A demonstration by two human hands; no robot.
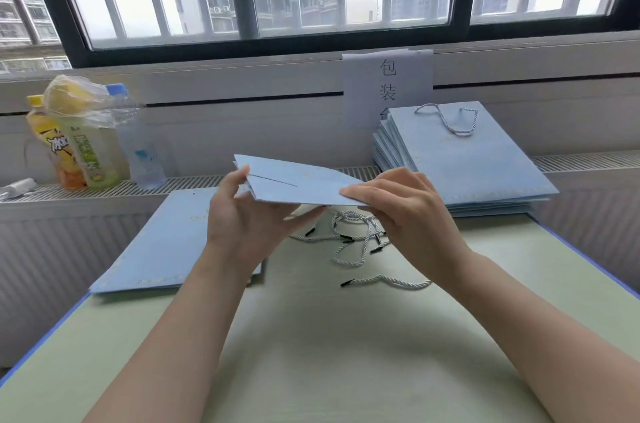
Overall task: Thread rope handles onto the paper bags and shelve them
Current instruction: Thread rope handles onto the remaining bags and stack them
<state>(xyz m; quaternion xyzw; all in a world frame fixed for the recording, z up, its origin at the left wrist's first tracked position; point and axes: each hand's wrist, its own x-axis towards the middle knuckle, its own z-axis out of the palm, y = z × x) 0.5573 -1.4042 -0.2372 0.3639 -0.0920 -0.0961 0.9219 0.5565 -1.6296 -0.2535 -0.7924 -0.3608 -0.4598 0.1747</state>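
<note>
I hold a flat light-blue paper bag (pixel 298 182) level in the air above the table. My left hand (pixel 239 218) grips its left edge with thumb on top. My right hand (pixel 408 211) pinches its right corner. Below the bag, several white twisted rope handles with black tips (pixel 353 235) lie loose on the table, one (pixel 388 282) lying apart nearer to me. A pile of blue bags without handles (pixel 156 249) lies flat at the left. At the right, a stack of blue bags (pixel 467 166) rests on the ledge, its top bag showing a rope handle (pixel 450 118).
The pale green table (pixel 329 353) has a blue edge. On the radiator ledge (pixel 194 182) at the left stand drink bottles (pixel 86 142) with a plastic bag over them. A paper sign (pixel 388 83) leans on the wall under the barred window.
</note>
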